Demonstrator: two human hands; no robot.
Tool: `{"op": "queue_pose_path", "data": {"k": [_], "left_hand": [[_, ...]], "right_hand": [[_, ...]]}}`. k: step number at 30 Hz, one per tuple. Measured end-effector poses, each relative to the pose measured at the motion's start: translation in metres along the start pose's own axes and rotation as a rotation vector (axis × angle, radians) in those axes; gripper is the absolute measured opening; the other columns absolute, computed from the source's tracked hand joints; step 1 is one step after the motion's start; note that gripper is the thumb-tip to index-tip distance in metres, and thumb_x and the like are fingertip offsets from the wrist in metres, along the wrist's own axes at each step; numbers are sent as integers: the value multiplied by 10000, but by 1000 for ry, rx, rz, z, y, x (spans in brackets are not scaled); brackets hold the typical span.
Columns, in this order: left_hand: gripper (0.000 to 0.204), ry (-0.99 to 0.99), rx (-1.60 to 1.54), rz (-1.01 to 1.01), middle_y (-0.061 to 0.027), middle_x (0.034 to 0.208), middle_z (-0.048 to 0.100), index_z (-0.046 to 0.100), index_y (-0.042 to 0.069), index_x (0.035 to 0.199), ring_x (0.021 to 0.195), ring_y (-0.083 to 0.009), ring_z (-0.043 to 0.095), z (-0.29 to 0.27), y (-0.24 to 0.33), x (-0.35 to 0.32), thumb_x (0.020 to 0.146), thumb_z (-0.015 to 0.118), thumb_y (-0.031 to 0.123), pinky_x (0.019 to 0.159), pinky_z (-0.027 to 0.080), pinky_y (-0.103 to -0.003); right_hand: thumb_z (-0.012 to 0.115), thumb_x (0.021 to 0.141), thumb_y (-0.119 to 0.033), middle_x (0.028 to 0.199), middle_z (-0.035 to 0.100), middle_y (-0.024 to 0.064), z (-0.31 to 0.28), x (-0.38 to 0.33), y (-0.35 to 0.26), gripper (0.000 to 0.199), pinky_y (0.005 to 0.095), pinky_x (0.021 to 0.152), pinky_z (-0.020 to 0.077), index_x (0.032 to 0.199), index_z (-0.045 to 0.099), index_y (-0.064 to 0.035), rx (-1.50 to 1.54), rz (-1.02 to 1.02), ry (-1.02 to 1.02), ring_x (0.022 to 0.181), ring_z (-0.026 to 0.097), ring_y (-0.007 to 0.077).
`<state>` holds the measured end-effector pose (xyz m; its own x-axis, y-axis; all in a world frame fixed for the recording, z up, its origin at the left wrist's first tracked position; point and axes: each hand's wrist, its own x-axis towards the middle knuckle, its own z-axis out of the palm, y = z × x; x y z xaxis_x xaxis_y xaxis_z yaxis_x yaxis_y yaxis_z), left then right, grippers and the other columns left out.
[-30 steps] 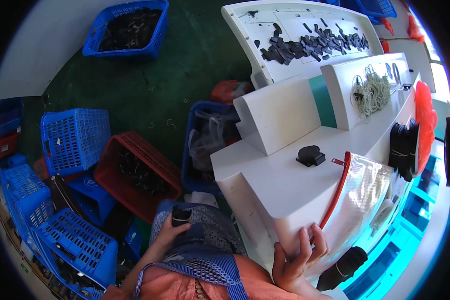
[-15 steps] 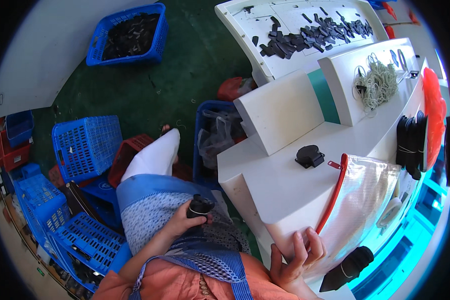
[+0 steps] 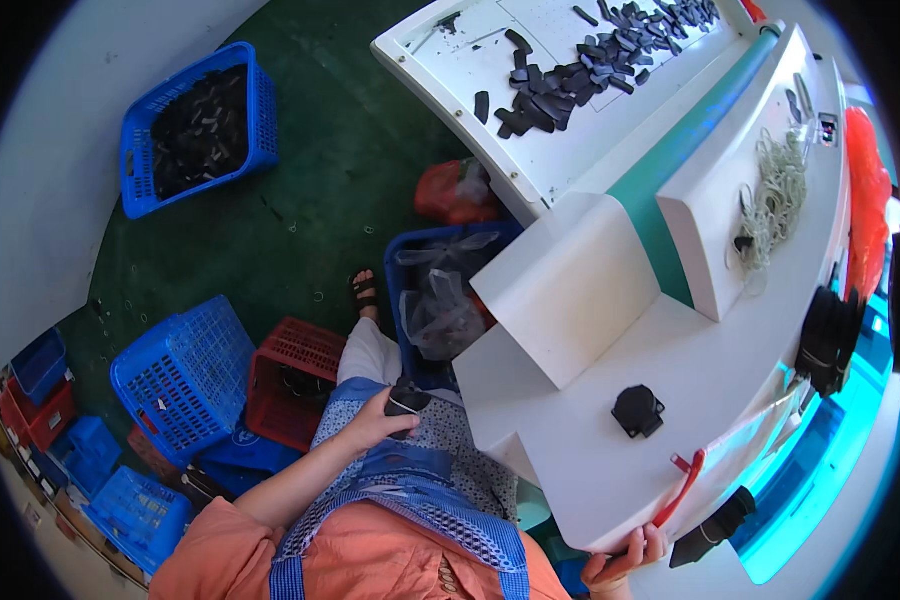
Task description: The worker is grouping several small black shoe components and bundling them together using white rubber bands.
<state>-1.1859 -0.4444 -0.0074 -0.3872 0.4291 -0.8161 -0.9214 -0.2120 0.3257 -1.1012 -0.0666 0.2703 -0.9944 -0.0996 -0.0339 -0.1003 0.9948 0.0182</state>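
Observation:
My left hand [image 3: 372,422] is closed around a small black bundle [image 3: 407,398] with a pale band about it, held over my lap. At the near edge of the white machine top, my right hand [image 3: 625,565] has its fingers apart, with the tips by the lower end of a clear zip pouch's red zipper [image 3: 688,488]. I cannot tell whether they touch the pouch. Beyond it, a squat black bundle [image 3: 638,412] stands on the white surface. Next to the pouch lies a banded black roll [image 3: 715,527].
A white tray [image 3: 560,185] bears many loose black pieces [image 3: 555,95], beside a green belt [image 3: 660,240]. Pale elastic bands [image 3: 775,195] hang on a white panel. Blue baskets [image 3: 185,375] and a red crate [image 3: 290,400] stand left; a blue bin [image 3: 400,300] holds plastic bags.
My view has shifted, and the pouch now shows more edge-on. My right hand is lower in view, still near the zipper. My left hand keeps hold of the black bundle.

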Motion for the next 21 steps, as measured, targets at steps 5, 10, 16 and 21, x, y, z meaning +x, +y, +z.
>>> {"op": "queue_pose_path", "data": {"k": [5, 10, 16, 21], "left_hand": [[350, -29, -16, -234, -84, 935, 696, 582, 34, 1200, 772, -175, 710, -37, 16, 3, 917, 727, 180, 639, 581, -293], [405, 40, -126, -342, -103, 937, 712, 587, 53, 1210, 767, -199, 730, -51, 33, 9, 918, 741, 287, 621, 600, -300], [385, 157, -205, -257, -113, 915, 703, 579, 55, 1199, 714, -190, 704, -54, 30, 9, 914, 744, 253, 595, 605, -329], [370, 128, -215, -206, -103, 897, 695, 576, 57, 1177, 693, -182, 697, -50, 29, 9, 903, 756, 228, 594, 605, -323]], "right_hand": [[368, 982, -505, 1435, 365, 207, 2, -5, 1, 638, 609, 1127, 269, 1420, 378, -41, -132, -23, 4, 1356, 347, 371], [348, 993, -543, 1456, 343, 196, 12, -17, 3, 666, 602, 1152, 251, 1438, 359, -48, -91, 30, 31, 1395, 307, 360], [349, 997, -555, 1440, 365, 199, 15, -14, 2, 677, 585, 1131, 269, 1439, 374, -42, -75, 7, 24, 1372, 326, 368], [361, 998, -543, 1426, 375, 209, 15, -4, 1, 676, 587, 1105, 284, 1439, 386, -32, -62, 16, 18, 1343, 349, 382]]}}
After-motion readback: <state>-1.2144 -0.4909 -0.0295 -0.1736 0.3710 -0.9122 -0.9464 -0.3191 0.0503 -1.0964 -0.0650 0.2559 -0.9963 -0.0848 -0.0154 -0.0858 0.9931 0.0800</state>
